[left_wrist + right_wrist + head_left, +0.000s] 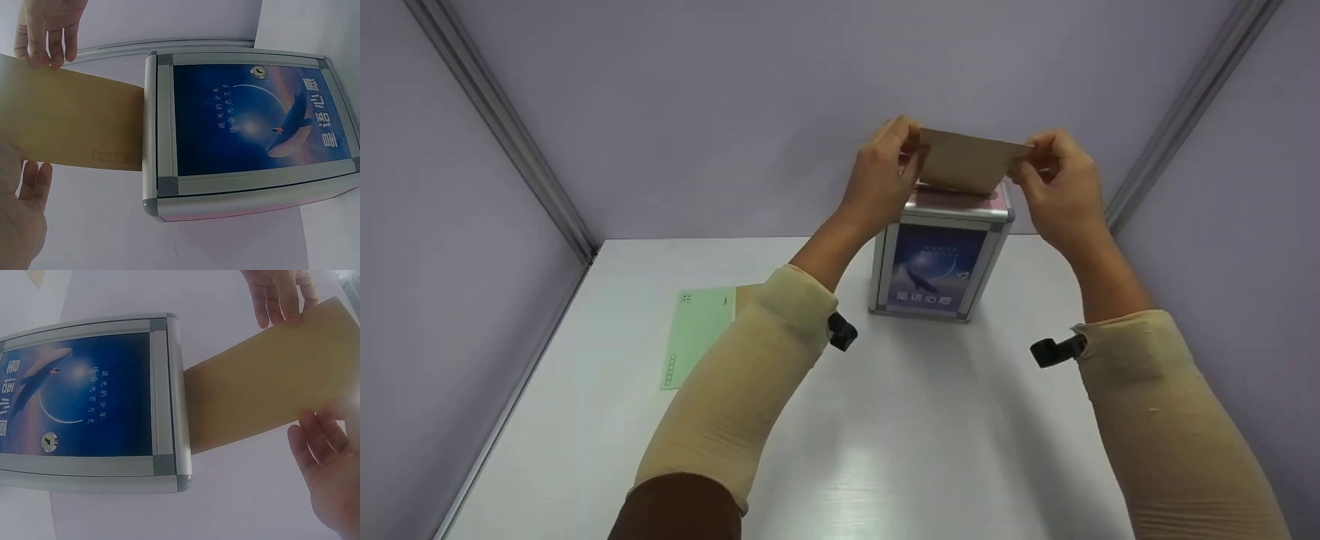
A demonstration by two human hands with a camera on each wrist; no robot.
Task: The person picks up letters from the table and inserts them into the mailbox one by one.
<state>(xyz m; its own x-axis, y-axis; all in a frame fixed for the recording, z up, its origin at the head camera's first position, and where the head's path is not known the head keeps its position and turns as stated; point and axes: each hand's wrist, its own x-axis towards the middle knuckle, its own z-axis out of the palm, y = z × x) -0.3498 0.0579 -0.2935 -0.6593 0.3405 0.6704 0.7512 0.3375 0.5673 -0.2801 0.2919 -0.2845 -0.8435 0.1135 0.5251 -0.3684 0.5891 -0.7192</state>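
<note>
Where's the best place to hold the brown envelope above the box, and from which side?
I'd pinch the brown envelope by its two side edges near the top, left hand from the left, right hand from the right. It is thin and flat and rises from the top of the box, so its lower end is probably best left clear.

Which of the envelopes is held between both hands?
The brown envelope at the top of the box; the green envelope and other brown paper lie on the table.

The front panel (247, 121) of the box (937, 259) bears 星语心愿 in large white characters (smaller ones above read 追光的少年, …会光芒万丈).
</note>
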